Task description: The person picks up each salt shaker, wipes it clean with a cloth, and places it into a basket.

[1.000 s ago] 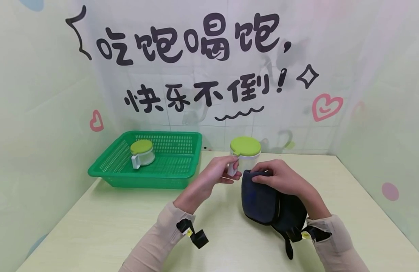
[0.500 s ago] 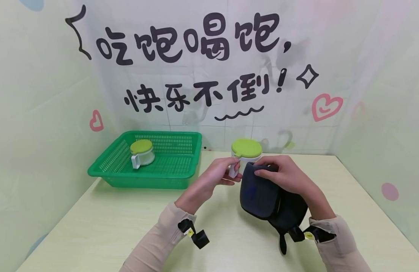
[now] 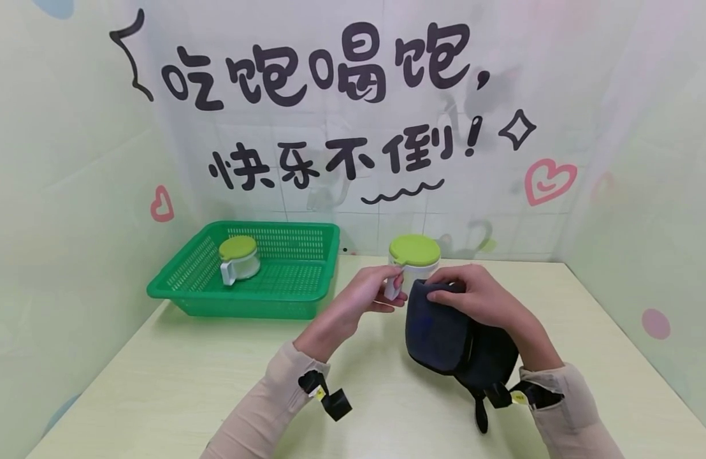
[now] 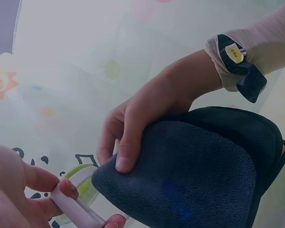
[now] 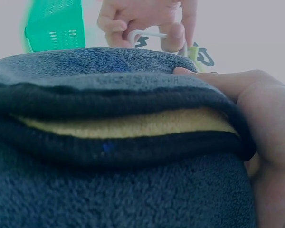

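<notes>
In the head view, a clear seasoning jar (image 3: 415, 250) with a lime-green lid stands upright. My left hand (image 3: 369, 288) grips its white handle (image 4: 78, 211), with the thumb and fingers curled round it. A folded dark blue plush cloth (image 3: 436, 331), with black edging and a hanging loop, hangs from my right hand (image 3: 480, 296). Thumb and fingers pinch its upper edge close to the jar's front right side. A yellowish inner face shows between the folds in the right wrist view. The cloth and hands hide the jar's lower body; whether cloth and jar touch, I cannot tell.
A green plastic basket (image 3: 250, 308) stands at the back left of the pale wooden table (image 3: 175, 395). Inside it sits a second jar (image 3: 241, 260) with a green lid and white handle. A printed curtain (image 3: 330, 127) closes off the back and sides.
The right hand and cloth have shifted slightly, up and then a little back down. The jar now stands slightly lower in view than a second ago. The left hand keeps its grip on the handle.
</notes>
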Demonstrator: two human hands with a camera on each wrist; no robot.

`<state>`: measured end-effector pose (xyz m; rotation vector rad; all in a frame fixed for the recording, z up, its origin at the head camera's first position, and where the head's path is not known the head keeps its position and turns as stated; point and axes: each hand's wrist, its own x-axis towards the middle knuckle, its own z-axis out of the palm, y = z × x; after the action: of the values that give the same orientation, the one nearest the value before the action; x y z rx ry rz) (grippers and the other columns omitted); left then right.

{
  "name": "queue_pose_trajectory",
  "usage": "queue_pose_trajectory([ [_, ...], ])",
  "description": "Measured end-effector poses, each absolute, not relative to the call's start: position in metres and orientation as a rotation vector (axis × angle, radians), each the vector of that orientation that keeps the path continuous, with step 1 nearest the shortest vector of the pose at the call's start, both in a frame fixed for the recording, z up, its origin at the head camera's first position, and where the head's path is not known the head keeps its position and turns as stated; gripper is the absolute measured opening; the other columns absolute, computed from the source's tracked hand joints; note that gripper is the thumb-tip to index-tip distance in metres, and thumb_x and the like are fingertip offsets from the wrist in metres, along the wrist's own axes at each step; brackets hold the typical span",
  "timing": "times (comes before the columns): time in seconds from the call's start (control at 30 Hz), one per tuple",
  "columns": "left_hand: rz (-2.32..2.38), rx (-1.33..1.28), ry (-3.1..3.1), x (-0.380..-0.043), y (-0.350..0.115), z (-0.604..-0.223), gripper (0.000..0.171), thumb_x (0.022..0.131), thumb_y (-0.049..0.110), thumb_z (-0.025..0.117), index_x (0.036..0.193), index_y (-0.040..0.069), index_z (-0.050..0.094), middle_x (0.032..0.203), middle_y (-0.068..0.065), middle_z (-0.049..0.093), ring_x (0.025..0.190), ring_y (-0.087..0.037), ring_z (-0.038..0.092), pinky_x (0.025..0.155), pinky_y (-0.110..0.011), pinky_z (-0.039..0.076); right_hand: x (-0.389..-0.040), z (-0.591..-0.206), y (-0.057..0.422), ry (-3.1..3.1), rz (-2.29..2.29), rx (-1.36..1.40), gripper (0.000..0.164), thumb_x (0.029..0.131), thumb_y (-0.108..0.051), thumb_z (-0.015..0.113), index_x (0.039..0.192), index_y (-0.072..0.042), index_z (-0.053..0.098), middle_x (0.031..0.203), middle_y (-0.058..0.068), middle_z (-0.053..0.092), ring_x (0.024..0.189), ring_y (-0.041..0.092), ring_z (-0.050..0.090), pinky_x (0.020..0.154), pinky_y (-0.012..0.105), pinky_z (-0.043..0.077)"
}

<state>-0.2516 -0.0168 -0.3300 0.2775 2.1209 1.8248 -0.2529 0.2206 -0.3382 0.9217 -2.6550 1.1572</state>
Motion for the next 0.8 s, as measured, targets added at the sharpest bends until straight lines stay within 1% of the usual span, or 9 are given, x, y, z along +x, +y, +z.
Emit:
queue_pose_trajectory([
  [0.17, 1.834, 0.280, 2.124, -0.2503, -0.0181, -0.3275, 0.033, 0.106, 0.034, 0.046, 0.083, 0.013, 0.056, 0.090, -0.008, 0.073, 0.079, -0.013, 0.069, 0.077, -0.028, 0.055, -0.2557, -0.3418, 0.2202, -2.708, 1.143, 0.947, 0.013, 0.096, -0.018, 0.073, 0.107, -0.014, 0.077, 0.100, 0.001, 0.076, 0.082, 0.011, 0.067, 0.084, 0.026, 0.055],
  [0.43, 1.845, 0.275, 2.124, -0.2508, -0.0197, -0.3268, 0.033, 0.106, 0.035, 0.046, 0.085, 0.012, 0.057, 0.092, -0.009, 0.074, 0.082, -0.014, 0.070, 0.080, -0.029, 0.056, -0.2588, -0.3474, 0.2198, -2.766, 1.101, 0.952, 0.013, 0.096, -0.019, 0.073, 0.108, -0.015, 0.077, 0.098, -0.002, 0.077, 0.087, 0.011, 0.067, 0.087, 0.028, 0.055],
  [0.63, 1.842, 0.273, 2.121, -0.2504, -0.0199, -0.3258, 0.033, 0.107, 0.035, 0.045, 0.085, 0.013, 0.057, 0.093, -0.009, 0.074, 0.082, -0.013, 0.070, 0.080, -0.029, 0.056, -0.2576, -0.3461, 0.2198, -2.744, 1.066, 0.951, 0.013, 0.096, -0.018, 0.073, 0.108, -0.015, 0.077, 0.099, -0.002, 0.077, 0.087, 0.010, 0.067, 0.086, 0.028, 0.056],
  [0.8, 1.837, 0.265, 2.123, -0.2516, -0.0189, -0.3277, 0.033, 0.106, 0.034, 0.045, 0.085, 0.013, 0.057, 0.091, -0.008, 0.074, 0.080, -0.014, 0.070, 0.080, -0.029, 0.056, -0.2565, -0.3441, 0.2195, -2.682, 1.052, 0.921, 0.012, 0.095, -0.017, 0.073, 0.107, -0.016, 0.077, 0.100, -0.001, 0.077, 0.084, 0.009, 0.067, 0.083, 0.028, 0.056],
])
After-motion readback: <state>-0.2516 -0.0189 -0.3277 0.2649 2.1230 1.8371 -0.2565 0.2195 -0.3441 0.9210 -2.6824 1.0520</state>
